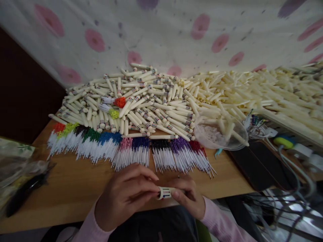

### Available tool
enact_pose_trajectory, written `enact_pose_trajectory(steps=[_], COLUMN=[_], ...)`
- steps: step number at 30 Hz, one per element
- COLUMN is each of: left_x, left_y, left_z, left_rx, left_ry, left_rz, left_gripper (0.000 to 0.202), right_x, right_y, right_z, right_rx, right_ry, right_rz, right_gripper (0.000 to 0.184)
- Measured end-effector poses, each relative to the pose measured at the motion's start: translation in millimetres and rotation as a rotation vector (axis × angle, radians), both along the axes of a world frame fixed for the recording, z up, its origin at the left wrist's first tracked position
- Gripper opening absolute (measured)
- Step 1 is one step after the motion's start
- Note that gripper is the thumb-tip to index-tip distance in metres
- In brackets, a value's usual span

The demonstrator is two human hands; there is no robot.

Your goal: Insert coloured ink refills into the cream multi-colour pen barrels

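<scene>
Lower centre, the right hand point(188, 196) wraps a pen point(165, 192), likely light and stiff, best gripped mid-barrel; the left hand's point(126, 191) fingertips meet its end, hold unclear.

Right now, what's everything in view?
pens: many, cream, back left
tubes: many, pale yellow, back right
refills: many, white, colour-ended, middle row
refill bundles: two, orange-ended, lime-ended, on pens
bowl: one, clear, right
flat slab: one, dark, right
cables: several, white, dark, right
plastic wrapping: some, clear, left
long object: one, black, left
sheet: one, white, pink-flowered, behind
table: one, brown, beneath
barrel: one, cream, front centre
left grip: one, pink-sleeved, at barrel
right grip: one, pink-sleeved, holding barrel
</scene>
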State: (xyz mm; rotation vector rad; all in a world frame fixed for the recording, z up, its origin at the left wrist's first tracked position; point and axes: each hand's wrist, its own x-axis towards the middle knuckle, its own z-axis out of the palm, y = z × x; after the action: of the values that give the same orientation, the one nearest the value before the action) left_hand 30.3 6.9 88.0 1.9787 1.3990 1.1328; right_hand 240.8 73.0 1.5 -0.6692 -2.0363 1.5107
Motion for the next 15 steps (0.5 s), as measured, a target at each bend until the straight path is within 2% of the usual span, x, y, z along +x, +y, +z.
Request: enact_pose_trajectory(steps=[7, 11, 15], left_x=[-5.4, -7.2, -8.5], left_y=[-3.6, -7.3, -5.3], left_z=[-4.6, -9.5, -11.0], left_rx=[0.072, 0.116, 0.097], left_ry=[0.079, 0.106, 0.113], left_rz=[-0.025, -0.015, -0.017], left_gripper=[0.018, 0.024, 0.026], right_x=[-1.6, -3.7, -4.6], right_y=[0.6, 2.2, 2.8], right_z=[7.0, 9.5, 11.1], right_rx=[0.008, -0.006, -0.007], right_ry=[0.040, 0.093, 0.096], right_rz=[-0.011, -0.020, -0.009], right_gripper=[0.058, 0.052, 0.048])
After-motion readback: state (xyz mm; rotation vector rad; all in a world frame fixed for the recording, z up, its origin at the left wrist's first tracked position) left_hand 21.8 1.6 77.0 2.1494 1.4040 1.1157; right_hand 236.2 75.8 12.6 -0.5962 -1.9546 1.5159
